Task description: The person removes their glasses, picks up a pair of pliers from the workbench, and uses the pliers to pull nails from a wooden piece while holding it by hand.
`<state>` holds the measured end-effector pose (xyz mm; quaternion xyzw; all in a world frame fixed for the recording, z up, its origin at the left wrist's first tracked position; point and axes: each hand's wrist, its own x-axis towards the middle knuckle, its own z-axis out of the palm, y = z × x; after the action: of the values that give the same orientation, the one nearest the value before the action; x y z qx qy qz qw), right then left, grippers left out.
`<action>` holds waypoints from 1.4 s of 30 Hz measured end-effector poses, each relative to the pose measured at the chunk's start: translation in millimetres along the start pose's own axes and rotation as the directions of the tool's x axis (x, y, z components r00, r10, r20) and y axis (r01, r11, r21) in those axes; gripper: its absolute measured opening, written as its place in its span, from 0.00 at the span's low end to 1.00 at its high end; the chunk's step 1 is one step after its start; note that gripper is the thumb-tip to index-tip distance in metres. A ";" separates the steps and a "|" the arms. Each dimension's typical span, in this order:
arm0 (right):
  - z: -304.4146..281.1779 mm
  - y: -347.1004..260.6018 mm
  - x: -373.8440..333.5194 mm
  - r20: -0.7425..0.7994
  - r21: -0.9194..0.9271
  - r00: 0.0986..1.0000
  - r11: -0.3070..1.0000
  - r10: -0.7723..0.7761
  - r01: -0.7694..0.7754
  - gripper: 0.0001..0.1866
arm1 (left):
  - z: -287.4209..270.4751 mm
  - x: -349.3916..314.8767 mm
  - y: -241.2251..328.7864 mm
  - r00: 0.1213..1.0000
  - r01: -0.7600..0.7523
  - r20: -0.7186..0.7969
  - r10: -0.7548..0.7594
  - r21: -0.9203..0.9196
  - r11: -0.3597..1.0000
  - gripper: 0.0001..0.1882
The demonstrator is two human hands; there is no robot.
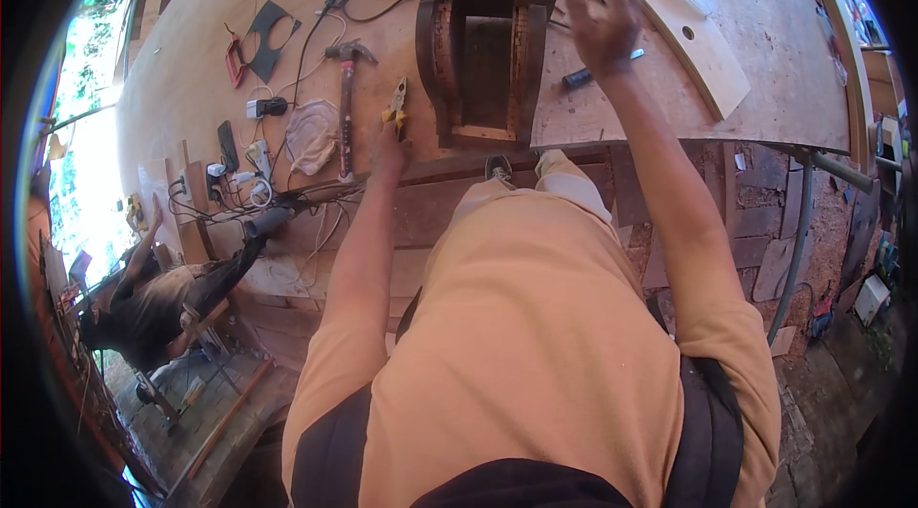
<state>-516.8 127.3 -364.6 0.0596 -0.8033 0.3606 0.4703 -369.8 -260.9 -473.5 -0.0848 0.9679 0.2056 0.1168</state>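
Observation:
My left hand (390, 156) is closed round the yellow handles of a pair of pliers (398, 99), whose jaws point away from me over the bench. My right hand (604, 19) is raised at the right of a dark wooden stool-like frame (437, 59), fingers apart and slightly bent, with nothing seen in its grasp. Just beyond those fingertips is a blurred grey thing that I cannot make out. The frame stands at the bench's near edge, with a curved top board and an opening between its sides. A claw hammer (347, 107) lies left of the pliers.
On the wooden bench (201, 40) are a crumpled pale cloth (312, 137), a dark cut-out plate (271, 38), a red-handled tool (234, 61), plugs and cables. Rightward lie a dark cylinder (578, 79) and a pale board with a hole (696, 54). Another person (163, 302) is at the left.

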 end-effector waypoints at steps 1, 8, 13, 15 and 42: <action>-21.8 5.9 -18.0 0.070 -0.033 0.995 0.997 0.076 -0.074 0.17 | 1.5 -2.9 -5.4 1.000 0.010 0.003 -0.010 0.005 1.000 0.23; -162.4 43.6 -139.5 0.493 -0.351 0.624 0.795 0.606 -0.495 0.15 | 11.7 7.9 -24.1 0.999 -0.024 0.031 0.021 0.089 0.996 0.23; -250.7 27.0 -223.3 0.854 -0.453 -0.024 0.722 0.519 -0.523 0.26 | -2.2 8.1 -5.8 0.999 -0.016 0.032 0.012 0.139 0.990 0.24; -271.6 12.3 -240.3 0.784 -0.533 -0.286 0.360 0.551 -0.766 0.29 | -5.4 10.4 -4.0 0.991 0.081 0.100 -0.088 0.067 0.994 0.26; -215.2 -217.3 115.2 0.338 0.754 0.927 0.542 0.165 -0.372 0.30 | 25.6 19.5 -57.0 0.983 -0.176 -0.013 0.181 0.176 0.969 0.22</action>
<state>-332.3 132.8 -94.9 0.1823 -0.5986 0.7437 0.2354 -371.5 -303.8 -522.9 0.0102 0.9875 0.1289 0.0907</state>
